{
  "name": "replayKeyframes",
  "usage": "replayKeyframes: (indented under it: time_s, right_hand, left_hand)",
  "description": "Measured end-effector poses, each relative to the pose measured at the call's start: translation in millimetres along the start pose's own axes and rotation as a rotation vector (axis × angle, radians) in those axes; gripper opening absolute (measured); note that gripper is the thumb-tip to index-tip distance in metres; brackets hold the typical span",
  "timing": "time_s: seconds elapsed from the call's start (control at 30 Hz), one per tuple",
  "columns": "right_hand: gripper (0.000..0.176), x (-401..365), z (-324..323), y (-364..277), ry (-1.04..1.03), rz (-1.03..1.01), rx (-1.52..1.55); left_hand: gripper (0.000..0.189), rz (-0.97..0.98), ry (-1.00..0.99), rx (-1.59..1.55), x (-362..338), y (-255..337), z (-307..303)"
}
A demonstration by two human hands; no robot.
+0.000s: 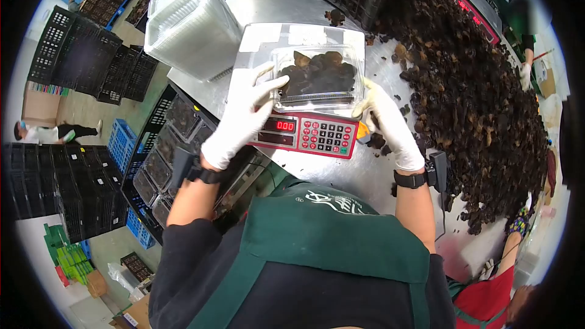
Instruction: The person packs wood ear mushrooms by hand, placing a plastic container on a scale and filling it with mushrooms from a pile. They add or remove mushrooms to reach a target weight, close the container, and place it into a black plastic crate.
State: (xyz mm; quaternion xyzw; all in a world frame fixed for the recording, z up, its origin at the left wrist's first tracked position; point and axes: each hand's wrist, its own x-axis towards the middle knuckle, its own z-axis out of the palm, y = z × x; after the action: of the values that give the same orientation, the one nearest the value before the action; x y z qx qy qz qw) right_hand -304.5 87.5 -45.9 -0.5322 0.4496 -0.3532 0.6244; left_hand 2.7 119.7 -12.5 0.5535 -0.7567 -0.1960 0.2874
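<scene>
1. Head view: the left hand (244,116), in a white glove, is lying with its fingers spread apart, and their tips are touching the left edge of a clear plastic clamshell box (341,102).
2. The right hand (387,120), gloved as well, is curling its fingers against the box's right front corner. Whether they are actually clamping it cannot be told.
3. The box is sitting between the two hands on top of a red weighing scale (308,134), whose display (285,125) is showing 0.00.
4. Dark dried mushrooms (320,76) are filling the box, and its lid is lying open behind it.
5. The scale is standing on a steel table (268,0), just left of a big heap of dried mushrooms (475,97).
6. A stack of empty clear boxes (192,21) is resting at the table's far left, near black crates (85,61) on the floor.
7. The person is wearing a green apron (329,231).
</scene>
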Motion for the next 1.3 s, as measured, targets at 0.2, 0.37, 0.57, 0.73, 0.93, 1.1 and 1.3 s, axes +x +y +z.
replayKeyframes:
  time_s: [0.2,0.37,0.57,0.73,0.93,1.1,1.3]
  right_hand:
    - [0.05,8,6,4,0.008,0.017,0.047]
    - [0.041,2,9,-14,0.011,0.0,0.094]
    - [0.034,0,7,-9,-0.027,0.016,0.073]
    - [0.032,-1,11,-17,-0.009,0.037,0.062]
    - [0.046,10,12,9,0.07,0.024,0.117]
    - [0.046,7,16,10,0.12,-0.114,0.063]
    - [0.046,-29,39,5,0.136,-0.131,0.04]
  left_hand:
    - [0.067,-0.333,-0.096,-0.646,-5,-16,16]
    - [0.068,-0.422,-0.108,-0.795,1,-7,7]
    - [0.066,-0.503,-0.077,-0.912,-4,1,7]
    - [0.068,-0.449,-0.075,-0.903,-9,0,10]
    - [0.08,-0.42,-0.073,-0.926,-10,-7,29]
    - [0.081,-0.39,0.011,-1.064,-8,-6,38]
    - [0.075,-0.402,0.177,-1.13,-64,24,35]
